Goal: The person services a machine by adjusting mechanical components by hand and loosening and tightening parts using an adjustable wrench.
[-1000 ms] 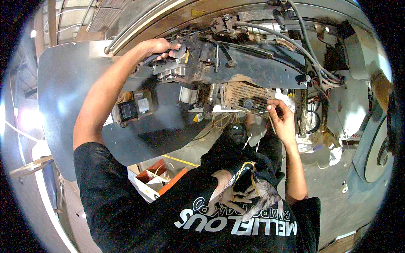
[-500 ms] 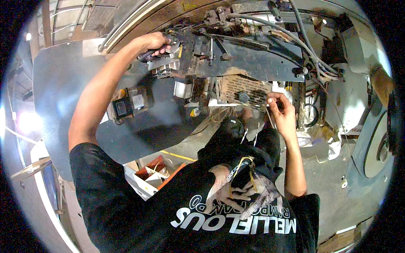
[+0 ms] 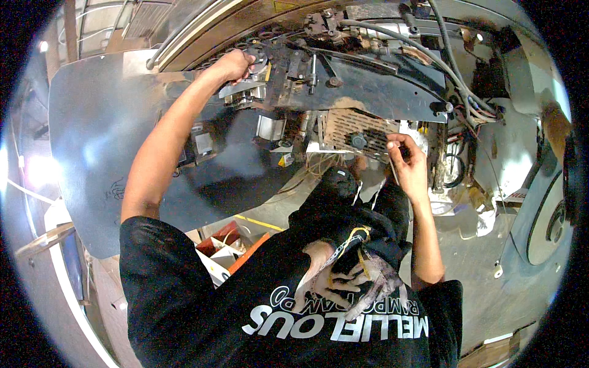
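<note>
My left hand (image 3: 236, 65) reaches to the machine's metal mechanism (image 3: 261, 61) at the back, left of centre. Its fingers are curled inward at the metal parts, and what they grip is hidden. Just below that hand sits a shiny metal block (image 3: 245, 94). My right hand (image 3: 407, 156) is closed in a pinch near the right end of a perforated tan plate (image 3: 343, 127). A thin pale strip (image 3: 394, 172) hangs from its fingers; its upper end is hidden. A dark round knob (image 3: 358, 140) on the plate lies left of these fingers.
The machine's dark tabletop (image 3: 86, 141) spreads to the left. Grey cables (image 3: 423, 46) run across the back right. Beneath the table's front edge stands a divided box (image 3: 228, 248) with an orange side. A large round disc (image 3: 548, 218) stands at the far right.
My left hand has turned and its fingers have shifted slightly right along the mechanism; a dark shape beneath it no longer shows. My right hand keeps its pinch at the plate's end.
</note>
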Available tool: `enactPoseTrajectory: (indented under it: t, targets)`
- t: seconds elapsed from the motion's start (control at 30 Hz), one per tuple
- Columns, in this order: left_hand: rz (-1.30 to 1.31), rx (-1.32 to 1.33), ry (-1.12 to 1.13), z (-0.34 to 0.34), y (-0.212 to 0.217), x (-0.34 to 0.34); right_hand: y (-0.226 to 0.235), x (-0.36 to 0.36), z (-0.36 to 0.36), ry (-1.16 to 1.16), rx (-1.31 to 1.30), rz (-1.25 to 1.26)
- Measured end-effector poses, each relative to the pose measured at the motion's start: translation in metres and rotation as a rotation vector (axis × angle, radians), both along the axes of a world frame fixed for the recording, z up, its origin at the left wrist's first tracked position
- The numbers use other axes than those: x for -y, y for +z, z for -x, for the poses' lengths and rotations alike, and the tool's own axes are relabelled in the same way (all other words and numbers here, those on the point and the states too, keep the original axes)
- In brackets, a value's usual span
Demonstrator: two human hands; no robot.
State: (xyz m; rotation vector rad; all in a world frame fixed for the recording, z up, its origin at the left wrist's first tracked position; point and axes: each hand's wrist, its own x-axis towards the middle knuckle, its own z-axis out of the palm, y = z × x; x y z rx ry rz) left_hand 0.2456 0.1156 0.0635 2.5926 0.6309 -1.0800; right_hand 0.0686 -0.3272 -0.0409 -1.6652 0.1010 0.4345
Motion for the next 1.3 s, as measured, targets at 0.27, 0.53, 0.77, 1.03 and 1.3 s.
enactPoseTrajectory:
  t: [0.27, 0.53, 0.77, 1.03, 1.3]
  targets:
    - [-0.316, 0.038, -0.476, 0.005, 0.002, -0.002, 0.015, -0.039, -0.005, 0.163, 0.053, 0.056]
    - [-0.564, -0.008, -0.923, -0.011, 0.049, 0.016, 0.027, -0.067, -0.014, 0.230, 0.049, 0.049]
    - [-0.548, -0.097, -0.990, -0.036, 0.056, 0.012, 0.029, -0.078, -0.015, 0.241, 0.026, 0.108]
    - [-0.482, -0.045, -0.948, -0.018, 0.055, 0.017, 0.025, -0.079, -0.016, 0.249, 0.060, 0.087]
    - [-0.394, 0.110, -0.765, 0.019, 0.044, 0.015, 0.025, -0.081, -0.013, 0.287, 0.066, 0.052]
